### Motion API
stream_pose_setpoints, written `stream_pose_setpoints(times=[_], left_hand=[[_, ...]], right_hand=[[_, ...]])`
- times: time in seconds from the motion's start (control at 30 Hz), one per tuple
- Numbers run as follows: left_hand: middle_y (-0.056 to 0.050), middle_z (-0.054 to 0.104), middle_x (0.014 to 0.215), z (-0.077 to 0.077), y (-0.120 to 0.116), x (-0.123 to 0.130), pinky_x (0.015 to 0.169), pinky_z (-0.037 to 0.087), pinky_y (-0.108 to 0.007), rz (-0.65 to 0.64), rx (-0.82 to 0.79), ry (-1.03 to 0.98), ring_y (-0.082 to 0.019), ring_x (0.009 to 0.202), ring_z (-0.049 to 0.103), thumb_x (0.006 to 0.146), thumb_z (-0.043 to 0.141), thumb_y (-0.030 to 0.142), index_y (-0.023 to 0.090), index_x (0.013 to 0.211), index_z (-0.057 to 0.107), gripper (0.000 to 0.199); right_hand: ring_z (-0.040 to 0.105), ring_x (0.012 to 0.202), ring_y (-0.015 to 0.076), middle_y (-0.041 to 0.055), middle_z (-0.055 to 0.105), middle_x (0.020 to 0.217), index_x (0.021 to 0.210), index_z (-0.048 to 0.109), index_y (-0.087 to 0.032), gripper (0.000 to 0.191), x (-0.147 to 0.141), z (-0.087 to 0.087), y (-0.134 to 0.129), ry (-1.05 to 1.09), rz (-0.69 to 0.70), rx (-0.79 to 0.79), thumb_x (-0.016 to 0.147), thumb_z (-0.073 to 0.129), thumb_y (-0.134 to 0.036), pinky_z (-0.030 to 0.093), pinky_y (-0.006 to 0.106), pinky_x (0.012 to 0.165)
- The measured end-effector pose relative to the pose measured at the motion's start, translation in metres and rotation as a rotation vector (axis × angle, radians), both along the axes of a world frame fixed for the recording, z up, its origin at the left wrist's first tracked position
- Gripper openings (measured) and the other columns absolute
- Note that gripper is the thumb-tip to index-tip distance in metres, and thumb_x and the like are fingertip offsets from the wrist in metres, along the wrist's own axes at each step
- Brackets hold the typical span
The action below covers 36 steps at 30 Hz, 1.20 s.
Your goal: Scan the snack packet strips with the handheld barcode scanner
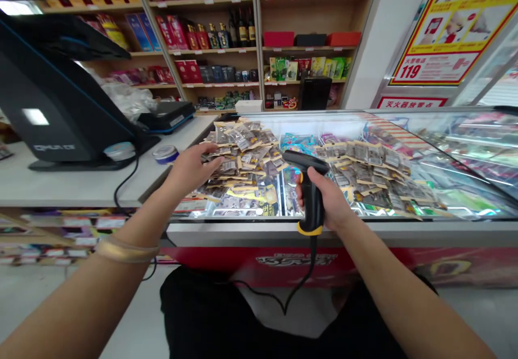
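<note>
brown pkts (pixel 243 139) atop freezer (pixel 243 236) w/ bright packs (pixel 298 142) inside, scanner (pixel 312 205) in r hand (pixel 335 201)

Two heaps of small packets (pixel 247 156) lie on the glass-topped freezer (pixel 238 235)

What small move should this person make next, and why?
Probably lift one packet from the left pile of packets with the left hand: its fingers are already at the pile's edge, while the right hand is occupied, gripping the handheld scanner.
</note>
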<state>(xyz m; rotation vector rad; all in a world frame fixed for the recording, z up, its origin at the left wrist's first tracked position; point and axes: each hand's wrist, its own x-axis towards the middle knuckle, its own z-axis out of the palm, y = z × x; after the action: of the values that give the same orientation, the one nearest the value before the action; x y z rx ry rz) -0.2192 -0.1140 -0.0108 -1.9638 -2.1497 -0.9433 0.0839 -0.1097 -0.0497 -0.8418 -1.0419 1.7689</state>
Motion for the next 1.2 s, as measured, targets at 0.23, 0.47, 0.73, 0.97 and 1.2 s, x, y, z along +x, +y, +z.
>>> stream_pose_setpoints(times=[0.23, 0.47, 0.73, 0.97, 1.2], left_hand=[[-0.015, 0.071, 0.120, -0.003, 0.005, -0.010, 0.094, 0.045, -0.045, 0.072, -0.226, 0.335, -0.039, 0.113, 0.062, 0.076, 0.064, 0.055, 0.023, 0.119, 0.069, 0.054], [-0.011, 0.067, 0.128, 0.002, 0.011, -0.010, 0.095, 0.044, -0.039, 0.021, -0.287, 0.348, -0.035, 0.115, 0.062, 0.074, 0.067, 0.053, 0.025, 0.123, 0.068, 0.056], [-0.014, 0.072, 0.095, 0.018, 0.010, 0.004, 0.086, 0.047, -0.046, 0.165, -0.358, 0.331, -0.041, 0.099, 0.065, 0.057, 0.081, 0.051, 0.021, 0.089, 0.071, 0.045], [-0.006, 0.067, 0.075, 0.014, -0.006, 0.034, 0.079, 0.052, -0.041, -0.032, -0.061, -0.395, -0.029, 0.086, 0.066, 0.079, 0.063, 0.046, 0.022, 0.089, 0.063, 0.027], [-0.005, 0.068, 0.089, -0.048, 0.014, 0.112, 0.081, 0.053, -0.039, -0.342, 0.020, -1.007, -0.020, 0.082, 0.064, 0.088, 0.051, 0.041, 0.019, 0.106, 0.055, 0.029]], right_hand=[[0.053, 0.042, 0.0096, -0.0019, 0.059, 0.053, 0.074, 0.061, -0.018, 0.048, -0.026, -0.011, -0.010, -0.035, 0.076, -0.079, 0.062, 0.078, -0.061, 0.043, 0.021, 0.041], [0.053, 0.044, 0.0101, -0.0020, 0.059, 0.054, 0.074, 0.061, -0.018, 0.047, -0.021, -0.016, -0.006, -0.033, 0.092, -0.091, 0.066, 0.075, -0.062, 0.044, 0.021, 0.041], [0.052, 0.042, 0.0095, -0.0017, 0.059, 0.053, 0.071, 0.061, -0.018, 0.045, -0.022, -0.014, -0.007, -0.017, 0.093, -0.116, 0.065, 0.077, -0.060, 0.043, 0.021, 0.040], [0.053, 0.044, 0.0101, -0.0016, 0.060, 0.056, 0.076, 0.063, -0.018, 0.051, 0.002, -0.014, -0.004, 0.007, 0.094, -0.037, 0.060, 0.079, -0.064, 0.043, 0.021, 0.041], [0.053, 0.043, 0.0088, -0.0014, 0.061, 0.056, 0.078, 0.063, -0.017, 0.056, 0.050, -0.011, 0.002, -0.056, 0.100, -0.015, 0.056, 0.081, -0.066, 0.045, 0.019, 0.042]])
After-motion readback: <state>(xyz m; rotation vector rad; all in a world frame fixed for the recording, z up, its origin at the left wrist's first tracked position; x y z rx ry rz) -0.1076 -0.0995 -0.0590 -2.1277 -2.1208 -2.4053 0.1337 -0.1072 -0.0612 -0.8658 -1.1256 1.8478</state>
